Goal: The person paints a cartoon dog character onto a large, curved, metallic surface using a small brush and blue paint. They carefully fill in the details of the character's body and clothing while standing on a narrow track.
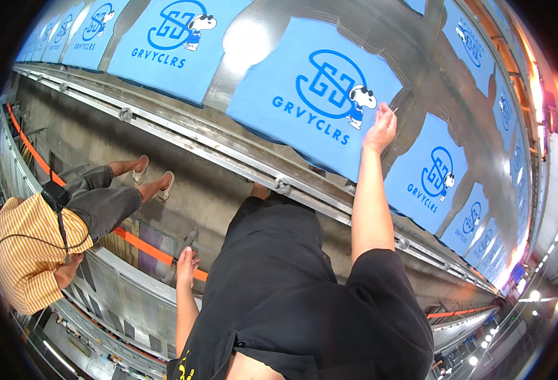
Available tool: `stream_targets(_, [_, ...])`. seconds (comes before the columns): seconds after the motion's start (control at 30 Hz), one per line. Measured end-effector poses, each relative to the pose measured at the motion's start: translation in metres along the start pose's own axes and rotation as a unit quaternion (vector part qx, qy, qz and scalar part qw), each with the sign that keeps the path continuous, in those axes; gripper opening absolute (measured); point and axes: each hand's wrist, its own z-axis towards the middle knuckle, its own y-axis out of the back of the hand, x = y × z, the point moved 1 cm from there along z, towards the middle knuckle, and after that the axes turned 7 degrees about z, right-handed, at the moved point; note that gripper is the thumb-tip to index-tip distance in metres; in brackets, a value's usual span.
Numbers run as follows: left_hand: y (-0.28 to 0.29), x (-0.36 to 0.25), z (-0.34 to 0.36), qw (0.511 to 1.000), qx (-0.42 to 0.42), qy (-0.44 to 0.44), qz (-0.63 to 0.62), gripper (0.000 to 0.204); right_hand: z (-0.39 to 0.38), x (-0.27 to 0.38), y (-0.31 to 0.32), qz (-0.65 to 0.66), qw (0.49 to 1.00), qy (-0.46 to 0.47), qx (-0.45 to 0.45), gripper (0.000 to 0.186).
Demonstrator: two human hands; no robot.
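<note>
My right hand is closed on a thin pointed tool at the right edge of a light blue shirt panel, beside its printed white cartoon dog. The panel lies flat on a metal printing table and carries a dark blue emblem and lettering. My left hand hangs low by my body, near an orange rail, fingers loosely bent and apart, with nothing visible in it.
Rows of similar printed panels line the long table, edged by a metal rail. A person in a striped shirt is at the left in the walkway, beside an orange rail. Lights show at far right.
</note>
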Motion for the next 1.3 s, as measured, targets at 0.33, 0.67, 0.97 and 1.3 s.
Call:
stream_targets(0.33, [0.078, -0.116, 0.074, 0.998, 0.01, -0.068, -0.003, 0.065, 0.024, -0.001, 0.002, -0.16, 0.981, 0.028, -0.104, 0.035])
stream_targets(0.67, [0.191, -0.213, 0.116, 0.998, 0.008, -0.014, 0.061, 0.069, -0.069, -0.004, -0.329, -0.101, 0.993, 0.05, 0.022, 0.036])
stream_targets(0.97, [0.276, -0.33, 0.148, 0.997, -0.038, -0.011, 0.061, 0.066, -0.116, -0.049, -0.464, -0.033, 0.996, 0.011, 0.087, 0.036])
stream_targets(1.3, [0.347, -0.429, 0.241, 0.988, 0.019, -0.043, 0.144, 0.062, -0.116, -0.049, -0.476, -0.047, 0.999, -0.026, 0.0, 0.039])
